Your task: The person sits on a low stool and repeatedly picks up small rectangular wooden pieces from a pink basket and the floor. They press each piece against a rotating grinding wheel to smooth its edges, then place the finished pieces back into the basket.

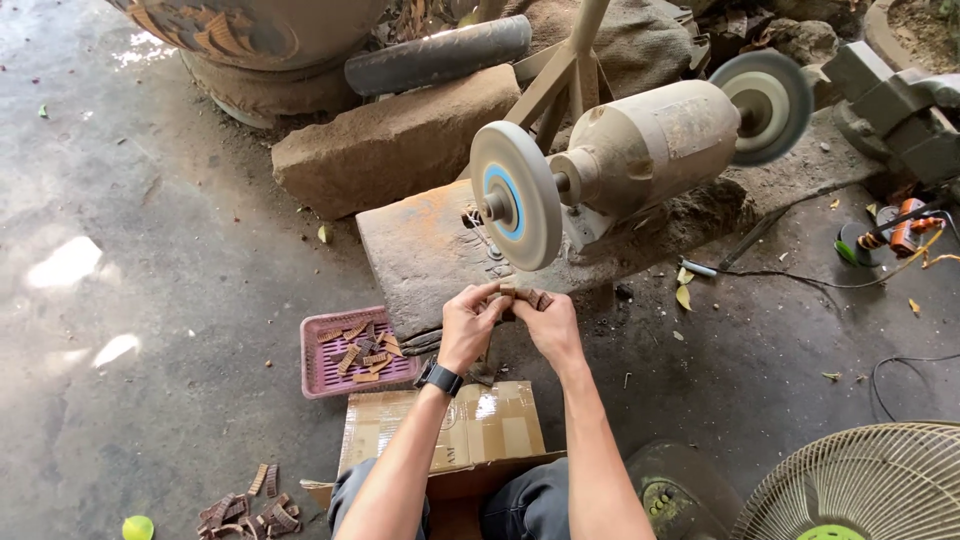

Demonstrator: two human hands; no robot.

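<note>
My left hand (468, 322) and my right hand (545, 322) meet just below the near grinding wheel (514, 195) of a dusty double-ended bench grinder (650, 145). Together they hold several small brown ridged pieces (522, 295) at the fingertips. A black watch is on my left wrist. To the left of my hands, a pink plastic tray (322, 372) holds more brown ridged pieces (358, 352). A flattened cardboard box (480, 425) lies across my lap.
The grinder stands on a stone slab (430, 250). Behind it are a brick-like block (390, 145), a dark roller (440, 55) and a large patterned pot (250, 30). Loose brown pieces (250, 510) lie bottom left. A fan (860, 485) is bottom right; cables (800, 280) run right.
</note>
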